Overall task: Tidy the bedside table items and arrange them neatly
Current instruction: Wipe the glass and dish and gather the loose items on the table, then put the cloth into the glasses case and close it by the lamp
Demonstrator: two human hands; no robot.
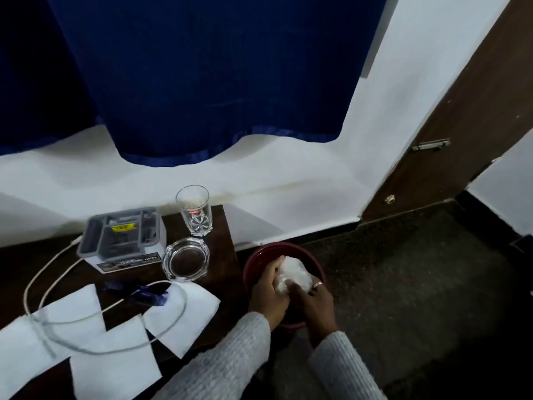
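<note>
My left hand and my right hand are both closed around a crumpled white tissue wad, held over the dark red bin on the floor right of the table. On the dark wooden bedside table stand an empty drinking glass, a clear glass ashtray and a grey organiser box. Several flat white tissues lie on the near part of the table. A white cable loops over them, and a small dark blue wrapper lies in between.
A blue curtain hangs above the table against a white wall. A brown door stands at the right. Dark carpet covers the floor around the bin.
</note>
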